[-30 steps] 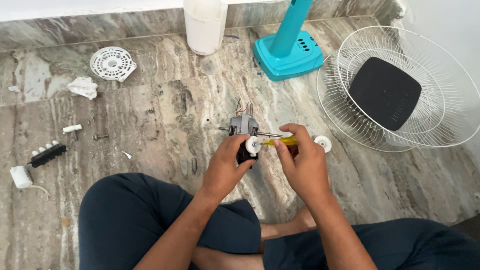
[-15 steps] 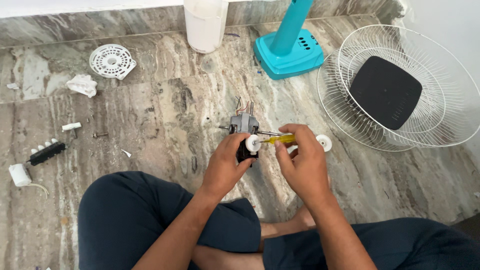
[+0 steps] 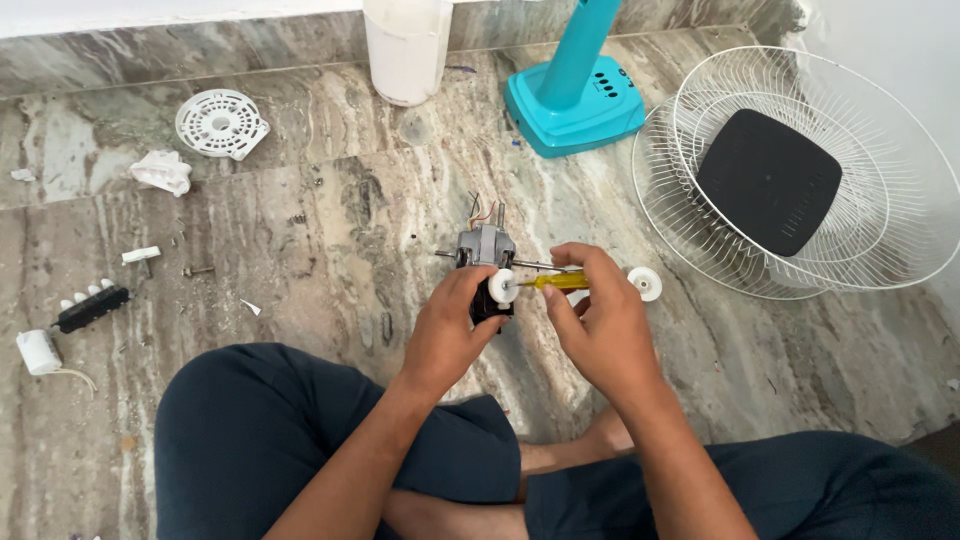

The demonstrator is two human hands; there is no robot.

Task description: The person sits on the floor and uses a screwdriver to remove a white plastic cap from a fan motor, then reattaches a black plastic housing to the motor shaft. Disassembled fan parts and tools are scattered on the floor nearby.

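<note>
I sit cross-legged on a marble floor. My left hand (image 3: 447, 330) grips a small grey fan motor (image 3: 486, 246) with loose wires and a shaft sticking out. A white round part (image 3: 502, 286) sits on the motor's near side. My right hand (image 3: 598, 322) holds a yellow-handled screwdriver (image 3: 557, 282), its tip pointing left against that white part. A second white round knob (image 3: 646, 284) lies just right of my right hand.
A teal fan stand base (image 3: 573, 100) and a white container (image 3: 405, 48) stand at the back. White wire fan guards (image 3: 905, 235) with a black square pad (image 3: 768, 181) lie right. A white vented disc (image 3: 220, 123), a black switch block (image 3: 88, 306) and small parts lie left.
</note>
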